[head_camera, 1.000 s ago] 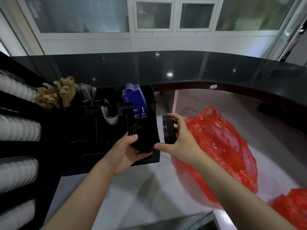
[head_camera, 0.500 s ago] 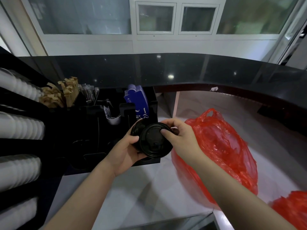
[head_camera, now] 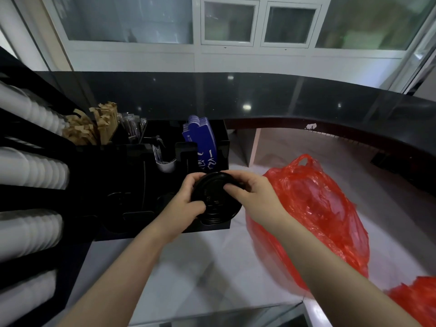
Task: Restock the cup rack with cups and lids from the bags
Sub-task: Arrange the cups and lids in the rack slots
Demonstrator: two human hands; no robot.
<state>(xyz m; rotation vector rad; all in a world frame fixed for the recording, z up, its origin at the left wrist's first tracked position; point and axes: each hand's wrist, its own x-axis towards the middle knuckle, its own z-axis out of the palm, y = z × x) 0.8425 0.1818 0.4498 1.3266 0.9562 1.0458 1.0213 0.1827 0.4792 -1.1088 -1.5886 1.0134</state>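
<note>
A stack of black round lids (head_camera: 215, 199) is held between both hands just in front of the black rack's (head_camera: 132, 180) right front corner. My left hand (head_camera: 186, 204) grips the stack from the left and below, thumb across its face. From the right, my right hand (head_camera: 253, 197) holds the stack, fingers curled over the top rim. The top lid faces me. A red plastic bag (head_camera: 313, 208) sits on the counter right of my hands. White cup stacks (head_camera: 30, 168) lie sideways in the rack at far left.
The rack also holds brown paper stir sticks (head_camera: 94, 126), dark wrapped straws (head_camera: 132, 128) and blue sleeves (head_camera: 203, 142). A second red bag (head_camera: 415, 300) shows at the bottom right. A black raised counter (head_camera: 259, 97) curves behind. The pale worktop (head_camera: 193, 263) lies below my arms.
My right hand brought its lids from beside the bag over to the left hand's stack. Both hands now hold one stack, a little lower and nearer the rack front.
</note>
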